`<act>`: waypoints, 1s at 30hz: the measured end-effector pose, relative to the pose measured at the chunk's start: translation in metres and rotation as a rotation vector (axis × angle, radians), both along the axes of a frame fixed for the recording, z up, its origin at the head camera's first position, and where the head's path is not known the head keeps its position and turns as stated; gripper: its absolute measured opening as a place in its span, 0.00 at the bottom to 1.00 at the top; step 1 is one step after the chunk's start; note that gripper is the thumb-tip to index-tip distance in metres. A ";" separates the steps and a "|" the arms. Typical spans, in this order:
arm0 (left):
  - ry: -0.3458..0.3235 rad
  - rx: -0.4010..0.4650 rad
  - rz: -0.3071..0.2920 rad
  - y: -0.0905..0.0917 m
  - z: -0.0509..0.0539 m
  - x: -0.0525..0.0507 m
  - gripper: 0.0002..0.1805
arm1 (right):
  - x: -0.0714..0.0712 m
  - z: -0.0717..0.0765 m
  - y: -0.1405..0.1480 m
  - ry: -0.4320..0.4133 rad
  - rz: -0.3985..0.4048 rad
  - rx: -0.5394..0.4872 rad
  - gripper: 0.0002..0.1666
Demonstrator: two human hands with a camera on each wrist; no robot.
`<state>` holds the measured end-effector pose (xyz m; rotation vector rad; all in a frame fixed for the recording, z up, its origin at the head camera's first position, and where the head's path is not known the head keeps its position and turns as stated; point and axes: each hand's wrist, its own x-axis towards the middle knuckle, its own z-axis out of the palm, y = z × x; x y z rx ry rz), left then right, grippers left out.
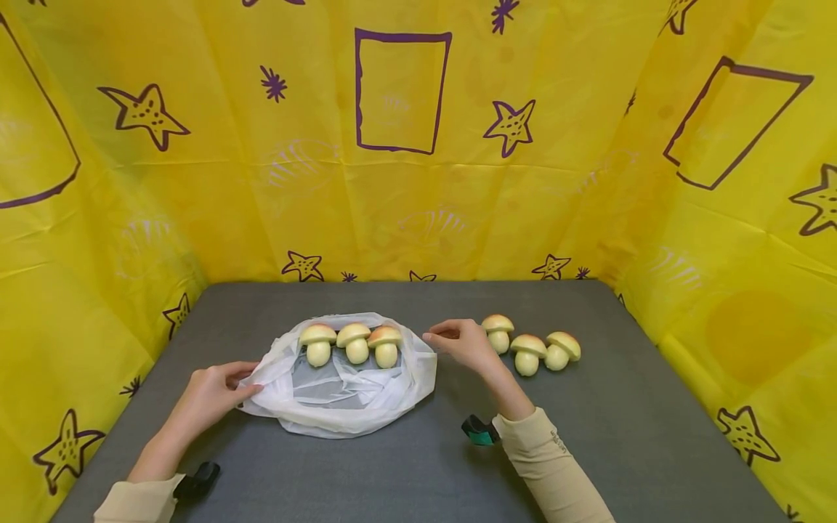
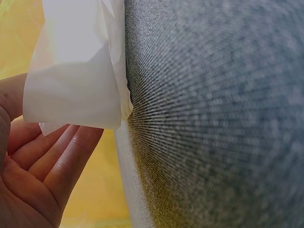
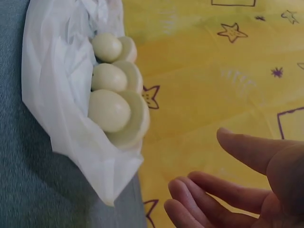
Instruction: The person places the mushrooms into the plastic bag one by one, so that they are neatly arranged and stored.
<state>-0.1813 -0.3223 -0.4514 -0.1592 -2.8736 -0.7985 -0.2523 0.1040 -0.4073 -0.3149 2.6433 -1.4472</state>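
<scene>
A white plastic bag (image 1: 314, 423) lies spread on the table with its mouth wide. Inside it, along the far side, three toy mushrooms (image 1: 356, 349) with pale stems and tan caps lie in a row. My left hand (image 1: 209, 396) pinches the bag's left edge between thumb and fingers; the left wrist view shows the white plastic (image 2: 76, 85) covering the fingertips. Just beyond the bag's right edge, my right hand (image 1: 466, 343) hovers with nothing in it. In the right wrist view its fingers (image 3: 218, 206) are loosely bent and apart from the bag.
Three more mushrooms (image 1: 527, 356) stand close together on the dark grey table (image 1: 392, 479), right of my right hand and partly hidden by it. Yellow cloth walls (image 1: 405, 196) with drawn stars rise behind and on both sides.
</scene>
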 end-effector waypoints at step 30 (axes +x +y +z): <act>0.020 -0.008 -0.005 0.001 0.000 -0.001 0.21 | 0.002 -0.004 0.075 0.049 -0.100 0.090 0.25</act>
